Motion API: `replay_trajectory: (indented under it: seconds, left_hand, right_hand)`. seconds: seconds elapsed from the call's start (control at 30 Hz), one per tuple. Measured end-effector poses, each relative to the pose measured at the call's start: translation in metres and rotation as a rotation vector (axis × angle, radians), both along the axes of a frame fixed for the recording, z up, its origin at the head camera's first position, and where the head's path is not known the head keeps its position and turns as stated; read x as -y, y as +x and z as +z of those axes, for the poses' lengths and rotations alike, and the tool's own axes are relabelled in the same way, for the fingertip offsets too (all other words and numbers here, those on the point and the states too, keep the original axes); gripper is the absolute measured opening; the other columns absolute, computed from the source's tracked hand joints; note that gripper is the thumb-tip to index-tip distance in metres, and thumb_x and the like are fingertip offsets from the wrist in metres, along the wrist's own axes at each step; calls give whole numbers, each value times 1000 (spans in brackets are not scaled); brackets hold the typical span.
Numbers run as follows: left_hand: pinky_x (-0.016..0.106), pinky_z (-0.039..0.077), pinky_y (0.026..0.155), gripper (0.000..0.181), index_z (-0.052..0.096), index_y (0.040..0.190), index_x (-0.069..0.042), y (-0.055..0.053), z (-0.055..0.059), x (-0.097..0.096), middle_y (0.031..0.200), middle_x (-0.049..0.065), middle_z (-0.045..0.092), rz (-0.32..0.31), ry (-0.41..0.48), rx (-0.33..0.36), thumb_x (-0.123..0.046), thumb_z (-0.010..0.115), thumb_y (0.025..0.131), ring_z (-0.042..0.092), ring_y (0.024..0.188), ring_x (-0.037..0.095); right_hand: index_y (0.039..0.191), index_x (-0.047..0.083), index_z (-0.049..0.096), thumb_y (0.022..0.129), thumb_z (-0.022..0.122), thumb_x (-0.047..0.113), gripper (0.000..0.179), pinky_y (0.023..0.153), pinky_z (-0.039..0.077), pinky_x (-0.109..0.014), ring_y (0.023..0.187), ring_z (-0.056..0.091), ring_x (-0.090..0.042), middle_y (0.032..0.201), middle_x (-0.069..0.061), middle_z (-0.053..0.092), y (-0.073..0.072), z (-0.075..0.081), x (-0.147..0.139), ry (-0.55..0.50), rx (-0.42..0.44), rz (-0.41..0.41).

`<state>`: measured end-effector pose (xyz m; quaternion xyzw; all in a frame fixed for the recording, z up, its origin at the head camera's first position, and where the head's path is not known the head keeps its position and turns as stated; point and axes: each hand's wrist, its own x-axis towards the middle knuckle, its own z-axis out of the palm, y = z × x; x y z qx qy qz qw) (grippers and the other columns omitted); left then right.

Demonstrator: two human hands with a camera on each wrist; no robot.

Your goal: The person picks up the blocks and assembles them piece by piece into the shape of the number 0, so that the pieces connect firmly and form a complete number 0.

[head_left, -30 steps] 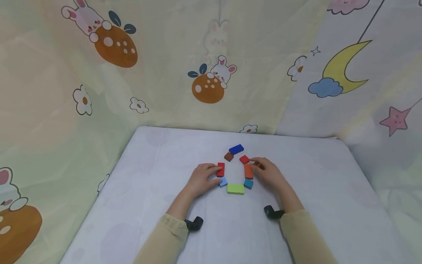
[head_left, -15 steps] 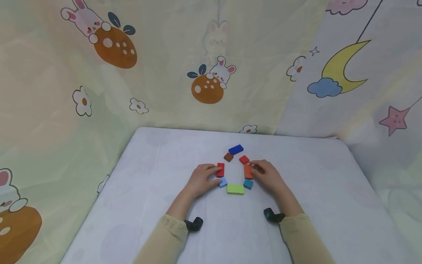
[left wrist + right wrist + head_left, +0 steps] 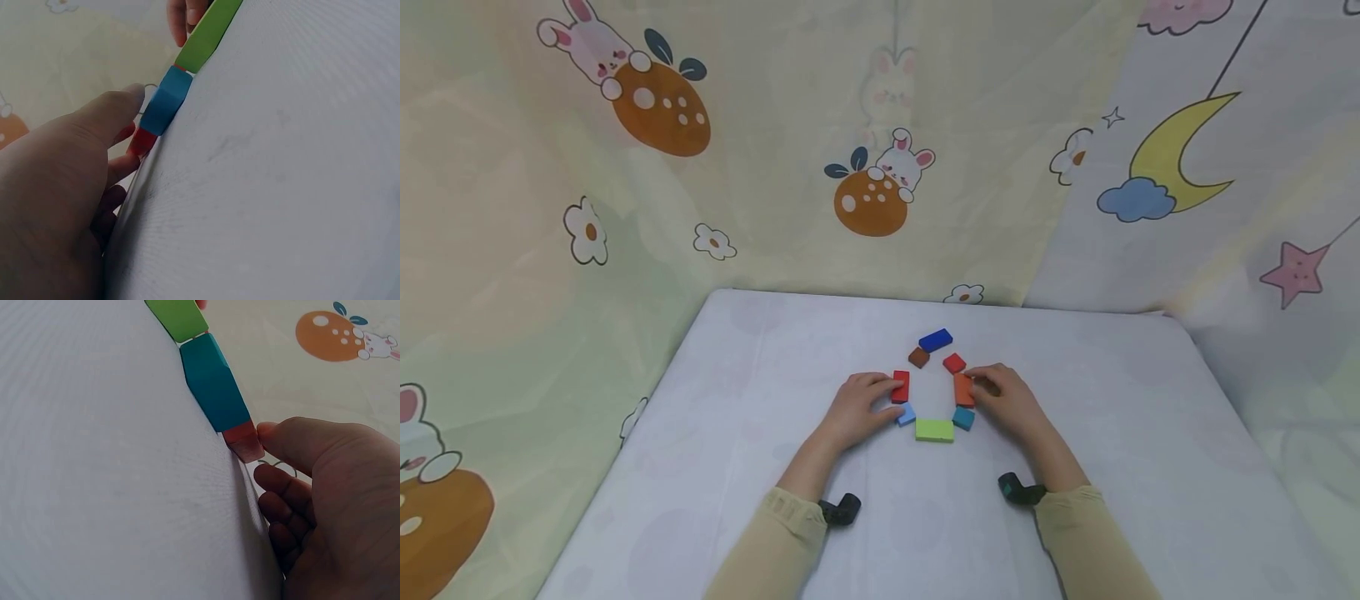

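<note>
Small coloured blocks form a loose ring on the white table in the head view. My left hand (image 3: 856,410) lies at the ring's left side, thumb at the light blue block (image 3: 907,416) and fingertips at the long red block (image 3: 900,393). Opposite it, my right hand (image 3: 1013,404) has its thumb against the orange block (image 3: 962,390), seen up close in the right wrist view. Its index fingertip comes near the small red block (image 3: 954,363). A teal block (image 3: 963,418) and a green block (image 3: 934,431) make up the near side.
At the ring's far end are a brown block (image 3: 919,357) and a dark blue block (image 3: 936,340). A printed cloth wall (image 3: 775,167) rises behind the table (image 3: 715,500). Black wrist cameras (image 3: 842,510) sit at both cuffs.
My right hand has shifted slightly toward me, its index finger lower beside the orange block. The left hand stays in place, and the blocks keep their arrangement.
</note>
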<state>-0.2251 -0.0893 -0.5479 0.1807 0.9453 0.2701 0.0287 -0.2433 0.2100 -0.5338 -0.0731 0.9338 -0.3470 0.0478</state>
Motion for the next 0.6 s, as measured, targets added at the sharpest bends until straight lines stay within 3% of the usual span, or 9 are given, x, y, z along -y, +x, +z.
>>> replay_trajectory:
  seconds: [0.17,0.33,0.6]
  left_hand:
    - [48,37,114,53,53,142,-33,-1,1,-1,143,1,53,24,56,20,-52,62,93,43,137,24]
    - [48,39,113,53,52,143,-31,-8,5,-3,145,-1,52,65,85,93,-50,59,95,41,140,24]
    - [50,38,114,52,53,142,-28,-39,27,-9,148,2,51,128,95,216,-50,57,96,40,141,27]
  right_hand:
    - [129,23,62,96,63,29,34,106,44,-53,122,52,-27,129,-5,59,-1,-2,-1,11,-8,-1]
    - [129,23,62,95,63,29,34,106,44,-53,122,52,-27,128,-5,59,-1,-2,-2,6,-1,-8]
    - [130,24,62,95,63,30,35,106,43,-54,123,51,-27,128,-5,59,-1,-1,-1,-5,8,-8]
